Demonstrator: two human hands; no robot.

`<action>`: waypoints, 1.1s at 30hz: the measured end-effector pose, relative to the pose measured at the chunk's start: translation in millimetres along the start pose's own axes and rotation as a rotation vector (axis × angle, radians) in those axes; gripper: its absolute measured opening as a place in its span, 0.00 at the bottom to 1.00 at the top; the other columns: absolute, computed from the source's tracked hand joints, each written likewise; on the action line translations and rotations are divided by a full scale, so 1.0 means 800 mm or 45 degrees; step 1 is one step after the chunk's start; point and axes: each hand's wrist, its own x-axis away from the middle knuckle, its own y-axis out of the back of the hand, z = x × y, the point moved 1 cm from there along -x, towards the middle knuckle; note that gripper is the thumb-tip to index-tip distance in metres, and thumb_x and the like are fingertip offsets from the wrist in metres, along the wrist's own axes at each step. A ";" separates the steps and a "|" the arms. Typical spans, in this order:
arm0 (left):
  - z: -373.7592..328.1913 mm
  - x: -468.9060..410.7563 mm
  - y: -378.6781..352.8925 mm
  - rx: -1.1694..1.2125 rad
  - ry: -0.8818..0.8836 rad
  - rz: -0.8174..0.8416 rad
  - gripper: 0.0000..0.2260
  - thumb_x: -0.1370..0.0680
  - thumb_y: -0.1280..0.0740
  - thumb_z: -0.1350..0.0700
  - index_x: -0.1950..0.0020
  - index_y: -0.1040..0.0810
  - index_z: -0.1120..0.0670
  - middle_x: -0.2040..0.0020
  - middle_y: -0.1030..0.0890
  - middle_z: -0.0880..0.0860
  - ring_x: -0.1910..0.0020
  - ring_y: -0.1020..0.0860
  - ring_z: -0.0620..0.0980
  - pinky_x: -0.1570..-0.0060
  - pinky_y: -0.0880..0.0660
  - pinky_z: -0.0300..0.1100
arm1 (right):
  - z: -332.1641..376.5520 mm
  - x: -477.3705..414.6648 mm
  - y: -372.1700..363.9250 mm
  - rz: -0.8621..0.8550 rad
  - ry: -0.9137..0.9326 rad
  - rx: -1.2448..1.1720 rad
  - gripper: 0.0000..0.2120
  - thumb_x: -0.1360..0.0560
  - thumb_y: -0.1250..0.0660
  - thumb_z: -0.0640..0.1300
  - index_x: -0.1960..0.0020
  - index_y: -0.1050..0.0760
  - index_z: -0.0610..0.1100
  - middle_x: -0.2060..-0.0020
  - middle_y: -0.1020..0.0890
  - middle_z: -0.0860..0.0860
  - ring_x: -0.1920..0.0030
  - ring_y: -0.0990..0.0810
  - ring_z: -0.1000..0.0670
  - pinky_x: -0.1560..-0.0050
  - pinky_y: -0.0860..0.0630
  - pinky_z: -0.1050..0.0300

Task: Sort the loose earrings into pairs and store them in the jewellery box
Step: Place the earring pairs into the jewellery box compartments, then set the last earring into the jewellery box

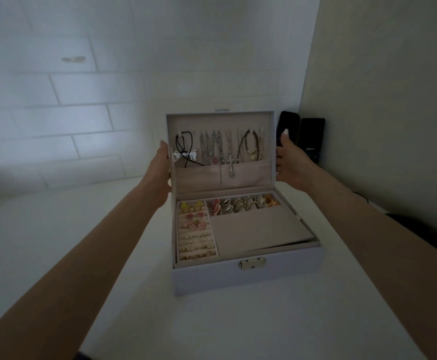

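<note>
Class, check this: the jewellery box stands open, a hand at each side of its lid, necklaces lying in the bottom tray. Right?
No: the head view shows the necklaces hanging inside the raised lid, not the tray. The rest holds.

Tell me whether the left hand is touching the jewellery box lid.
Touching. The head view shows the left hand lying against the left edge of the open lid, with no gap.
</note>
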 end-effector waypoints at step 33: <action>0.112 0.227 0.019 -0.196 -0.100 0.078 0.28 0.25 0.46 0.36 0.28 0.37 0.47 0.34 0.30 0.44 0.36 0.31 0.44 0.33 0.35 0.47 | -0.113 0.207 0.015 -0.267 0.067 0.118 0.14 0.21 0.41 0.53 0.40 0.30 0.48 0.45 0.25 0.49 0.45 0.26 0.48 0.40 0.28 0.47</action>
